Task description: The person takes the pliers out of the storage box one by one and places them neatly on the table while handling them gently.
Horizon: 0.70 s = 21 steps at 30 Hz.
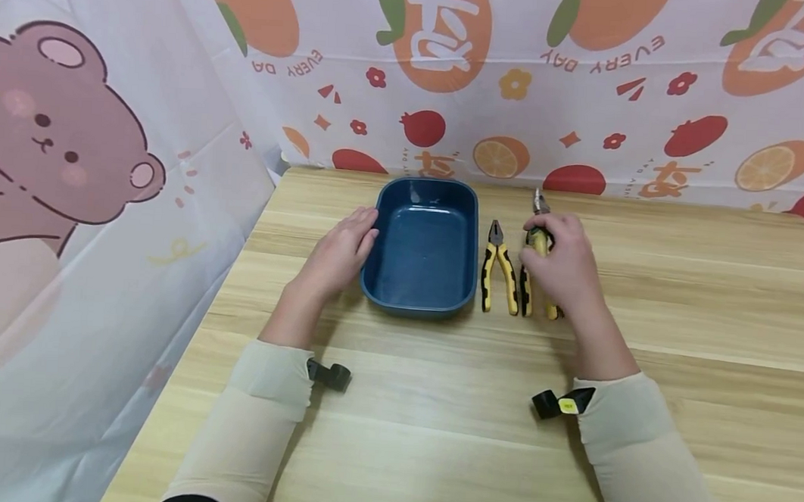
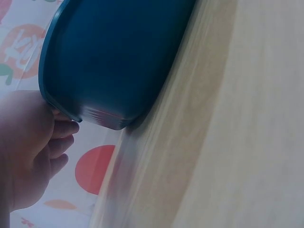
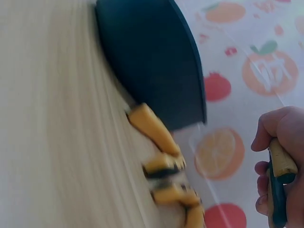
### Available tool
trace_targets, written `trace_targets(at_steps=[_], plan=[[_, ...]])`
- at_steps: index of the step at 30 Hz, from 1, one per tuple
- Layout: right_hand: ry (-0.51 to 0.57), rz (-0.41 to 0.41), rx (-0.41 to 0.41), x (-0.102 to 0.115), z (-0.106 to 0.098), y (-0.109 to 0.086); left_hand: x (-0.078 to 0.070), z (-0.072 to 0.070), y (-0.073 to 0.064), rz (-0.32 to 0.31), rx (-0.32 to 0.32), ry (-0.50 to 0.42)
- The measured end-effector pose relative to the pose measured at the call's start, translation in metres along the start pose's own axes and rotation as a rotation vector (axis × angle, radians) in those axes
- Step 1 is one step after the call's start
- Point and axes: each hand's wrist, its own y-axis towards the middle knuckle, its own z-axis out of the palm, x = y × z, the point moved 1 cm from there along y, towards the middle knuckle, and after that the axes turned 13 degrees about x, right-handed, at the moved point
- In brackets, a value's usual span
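A dark blue rectangular tray (image 1: 421, 256) sits at the table's far side. My left hand (image 1: 343, 249) rests against its left wall, fingers touching the rim; the left wrist view shows the hand (image 2: 26, 147) beside the tray's edge. My right hand (image 1: 565, 259) grips yellow-and-black-handled pliers (image 3: 283, 161), raised above the table in the right wrist view. To the right of the tray lies a pair of combination pliers (image 1: 499, 275), jaws toward the back. Another pair of pliers (image 1: 526, 292) lies beneath my right hand, partly hidden by it. The held pliers' head is hard to separate from that pair.
The light wooden table (image 1: 421, 404) ends at the back against a hanging cloth (image 1: 450, 117) printed with fruit. A white cloth with a bear print (image 1: 60, 134) hangs at the left. Dark wrist cameras are strapped over both sleeves.
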Motion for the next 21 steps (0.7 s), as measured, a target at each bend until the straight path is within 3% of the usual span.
trace_targets(at_steps=[10,14,21], plan=[[-0.042,0.098,0.005,-0.040,-0.047,-0.009,-0.001,-0.001,-0.001,-0.015,0.011,-0.003],[-0.026,0.160,0.003,-0.054,-0.056,-0.010,-0.001,0.000,-0.001,-0.022,0.026,-0.007],[-0.032,0.200,-0.007,-0.071,-0.067,-0.010,-0.002,0.000,-0.001,-0.029,0.021,-0.010]])
